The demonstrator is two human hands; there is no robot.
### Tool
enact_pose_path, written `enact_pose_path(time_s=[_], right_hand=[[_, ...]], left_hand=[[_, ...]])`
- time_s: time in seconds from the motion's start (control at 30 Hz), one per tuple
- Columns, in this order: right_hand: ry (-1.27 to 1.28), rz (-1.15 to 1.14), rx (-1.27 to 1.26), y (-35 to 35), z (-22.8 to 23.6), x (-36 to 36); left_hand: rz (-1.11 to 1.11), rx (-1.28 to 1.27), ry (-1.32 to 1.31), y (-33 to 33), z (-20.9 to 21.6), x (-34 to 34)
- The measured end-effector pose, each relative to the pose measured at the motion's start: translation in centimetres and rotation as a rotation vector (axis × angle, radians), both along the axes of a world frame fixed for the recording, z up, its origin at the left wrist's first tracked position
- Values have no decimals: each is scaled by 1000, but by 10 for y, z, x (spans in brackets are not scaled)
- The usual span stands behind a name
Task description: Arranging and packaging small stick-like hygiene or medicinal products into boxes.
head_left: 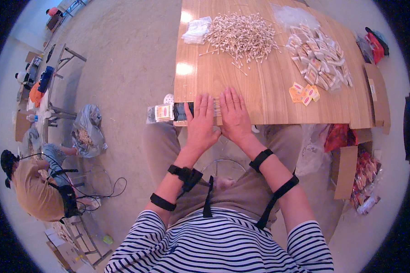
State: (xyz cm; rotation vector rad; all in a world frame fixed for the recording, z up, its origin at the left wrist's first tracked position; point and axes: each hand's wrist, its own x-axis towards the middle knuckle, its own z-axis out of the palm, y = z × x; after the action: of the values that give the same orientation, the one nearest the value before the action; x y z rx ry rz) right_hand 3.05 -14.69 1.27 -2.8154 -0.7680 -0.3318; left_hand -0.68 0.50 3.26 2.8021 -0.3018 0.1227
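Observation:
My left hand [200, 119] lies flat near the table's front edge, its fingers stretched forward and its thumb apart. Beside it, my right hand [235, 118] is also flat, with straight fingers. Between the two hands shows a small row of cotton swabs [217, 108], partly hidden by the fingers. To the left of my left hand is a black flat piece [181, 110], partly covered by that hand. Next to it, at the table's left corner, is a clear packet of cotton swabs [164, 112] with a printed card inside.
A big loose pile of cotton swabs [243, 38] lies farther back, with clear bags [197, 30] at its left. Filled packets [318, 57] and orange-white cards [304, 93] are on the right. Cardboard boxes [346, 173] stand beside the table. A person [38, 191] sits at far left.

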Motion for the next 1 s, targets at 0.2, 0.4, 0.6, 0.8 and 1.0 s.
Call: enact_pose_path(time_s=[0.2, 0.4, 0.6, 0.8, 1.0], right_hand=[[89, 78, 87, -5, 9, -2], [-15, 62, 10, -3, -1, -1], [-51, 31, 10, 0, -6, -1], [-60, 16, -25, 1, -7, -1], [50, -35, -21, -1, -4, -5]], left_hand=[[6, 55, -18, -1, -11, 3], [26, 32, -10, -3, -8, 0], [45, -23, 6, -7, -9, -11], [25, 83, -100, -16, -16, -6], [4, 109, -130, -16, -20, -4]])
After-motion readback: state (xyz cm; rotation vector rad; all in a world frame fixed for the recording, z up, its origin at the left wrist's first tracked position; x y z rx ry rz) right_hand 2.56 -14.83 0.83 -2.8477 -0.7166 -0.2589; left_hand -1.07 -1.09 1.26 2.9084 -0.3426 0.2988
